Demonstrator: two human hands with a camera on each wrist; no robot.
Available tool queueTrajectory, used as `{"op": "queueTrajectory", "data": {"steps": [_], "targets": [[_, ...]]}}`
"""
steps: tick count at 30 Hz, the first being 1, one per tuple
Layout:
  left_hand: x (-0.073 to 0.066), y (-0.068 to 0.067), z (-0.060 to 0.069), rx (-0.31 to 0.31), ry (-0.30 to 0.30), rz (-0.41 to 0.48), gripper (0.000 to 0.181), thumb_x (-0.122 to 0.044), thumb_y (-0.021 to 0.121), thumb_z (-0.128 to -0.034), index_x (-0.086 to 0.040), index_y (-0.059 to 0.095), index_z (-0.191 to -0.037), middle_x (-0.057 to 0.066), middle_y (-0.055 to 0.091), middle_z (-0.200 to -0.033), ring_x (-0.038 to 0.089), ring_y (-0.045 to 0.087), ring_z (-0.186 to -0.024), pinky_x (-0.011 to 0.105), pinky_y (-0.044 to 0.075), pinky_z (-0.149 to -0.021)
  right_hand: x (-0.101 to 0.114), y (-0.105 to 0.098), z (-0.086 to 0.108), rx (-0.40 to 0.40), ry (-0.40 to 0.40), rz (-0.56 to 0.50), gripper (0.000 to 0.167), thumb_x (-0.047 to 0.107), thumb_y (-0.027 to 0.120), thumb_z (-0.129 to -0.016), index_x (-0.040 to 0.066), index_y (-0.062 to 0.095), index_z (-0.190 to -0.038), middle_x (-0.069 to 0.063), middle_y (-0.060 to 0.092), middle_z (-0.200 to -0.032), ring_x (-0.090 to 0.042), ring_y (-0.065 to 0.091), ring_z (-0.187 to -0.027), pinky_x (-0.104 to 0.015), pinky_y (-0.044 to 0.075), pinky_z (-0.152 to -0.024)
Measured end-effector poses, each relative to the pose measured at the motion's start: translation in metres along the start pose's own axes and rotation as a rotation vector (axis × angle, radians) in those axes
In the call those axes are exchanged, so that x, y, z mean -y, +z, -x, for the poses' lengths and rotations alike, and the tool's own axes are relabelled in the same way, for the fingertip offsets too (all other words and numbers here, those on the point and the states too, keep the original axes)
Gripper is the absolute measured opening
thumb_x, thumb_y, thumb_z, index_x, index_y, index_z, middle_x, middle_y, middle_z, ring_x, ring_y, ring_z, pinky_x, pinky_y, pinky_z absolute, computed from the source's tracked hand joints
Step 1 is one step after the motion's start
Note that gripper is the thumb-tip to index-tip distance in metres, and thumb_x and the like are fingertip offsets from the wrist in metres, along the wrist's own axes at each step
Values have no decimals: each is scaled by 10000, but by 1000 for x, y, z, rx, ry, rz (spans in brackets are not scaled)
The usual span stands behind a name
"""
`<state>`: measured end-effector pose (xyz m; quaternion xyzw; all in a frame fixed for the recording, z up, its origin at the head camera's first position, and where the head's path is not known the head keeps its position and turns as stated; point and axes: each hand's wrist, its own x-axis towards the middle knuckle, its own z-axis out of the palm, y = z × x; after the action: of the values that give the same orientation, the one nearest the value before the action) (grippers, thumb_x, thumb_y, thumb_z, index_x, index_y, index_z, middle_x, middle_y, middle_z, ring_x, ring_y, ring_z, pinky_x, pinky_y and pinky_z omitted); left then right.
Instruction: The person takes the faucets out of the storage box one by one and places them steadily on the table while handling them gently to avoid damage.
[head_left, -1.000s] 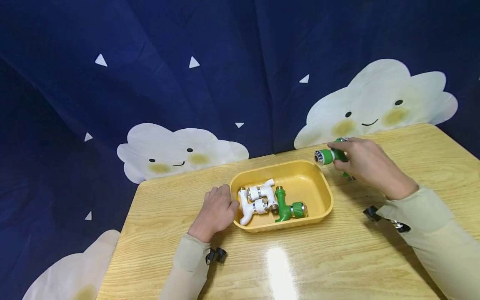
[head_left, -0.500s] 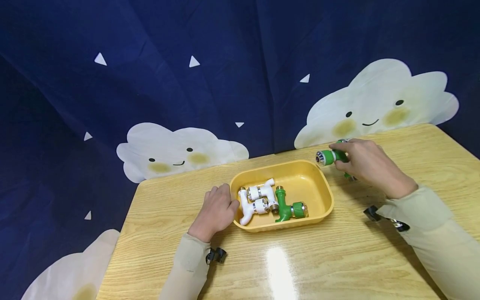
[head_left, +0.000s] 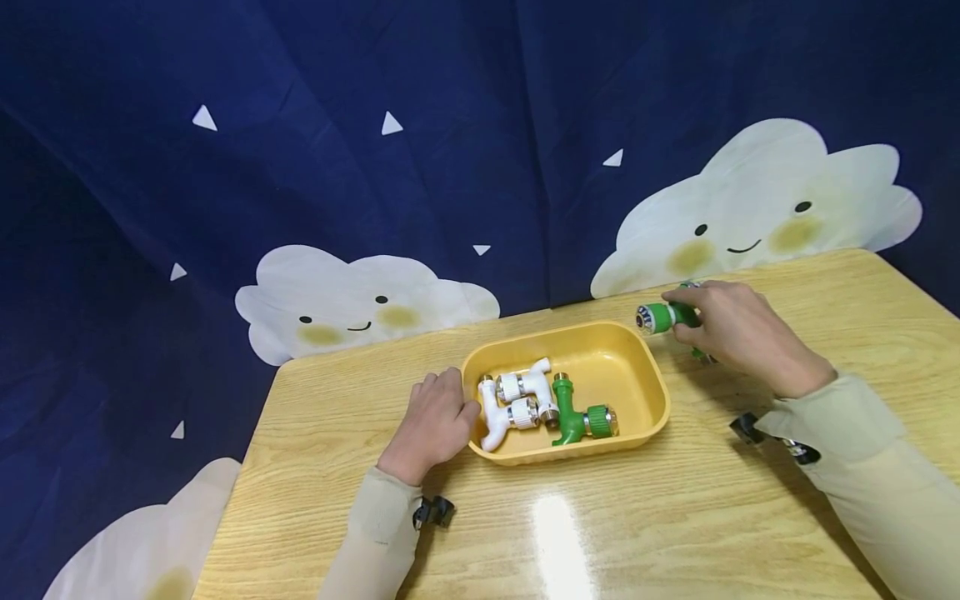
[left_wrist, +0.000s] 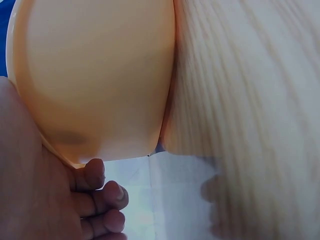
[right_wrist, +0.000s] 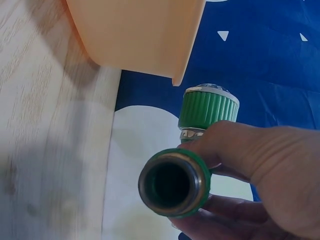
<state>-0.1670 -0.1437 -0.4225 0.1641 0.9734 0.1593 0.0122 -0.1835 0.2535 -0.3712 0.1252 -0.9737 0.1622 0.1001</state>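
Beside the oblong yellow plastic tray (head_left: 615, 383) that our left grip (head_left: 431, 421) held, our right grip (head_left: 738, 329) held a green bumpy-knobbed plastic tap (head_left: 663, 317). Moving it seemed our step, next needing slow care.

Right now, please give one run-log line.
left hand: touches yellow bin; right hand: holds green tap; inside bin: two white taps, another green tap

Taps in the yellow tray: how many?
3: one white tap nearest the left hand, a second white tap beside it, one green tap to their right.
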Motion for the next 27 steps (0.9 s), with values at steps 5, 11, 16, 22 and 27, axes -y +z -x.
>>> {"op": "queueTrajectory", "data": {"steps": [5,11,16,22,27], "targets": [[1,1,1,-4,0,2,149,-242,486,-945,-135,455,-846,35,434,-788,219,382,-753,328,281,-745,-1,1,0,21,7,5,460,118,748,-856,2,686,-1296,-159,725,-982,-251,564,-758,-347,422,-625],[2,2,1,7,-1,-9,151,-246,470,-952,-133,450,-855,39,432,-800,223,378,-756,328,276,-746,-2,2,-1,51,18,-1,464,118,752,-866,-7,676,-1306,-193,727,-1030,-256,560,-770,-341,419,-621],[2,1,1,13,-1,-11,156,-256,456,-953,-132,444,-858,41,429,-805,225,376,-757,328,273,-747,-5,3,-1,71,21,-2,468,118,750,-874,-19,665,-1313,-221,723,-1057,-265,561,-771,-342,421,-613],[2,0,0,14,3,-9,157,-256,455,-946,-129,447,-852,45,429,-800,227,379,-749,329,277,-746,-6,5,-1,78,23,12,474,122,760,-873,-21,664,-1314,-237,729,-1073,-272,561,-773,-373,439,-633],[0,1,0,16,-4,-11,158,-260,458,-940,-129,449,-852,43,433,-799,226,381,-749,330,279,-749,-7,7,-1,83,11,19,469,122,754,-880,-31,660,-1314,-268,722,-1121,-277,566,-773,-394,460,-644]]}}
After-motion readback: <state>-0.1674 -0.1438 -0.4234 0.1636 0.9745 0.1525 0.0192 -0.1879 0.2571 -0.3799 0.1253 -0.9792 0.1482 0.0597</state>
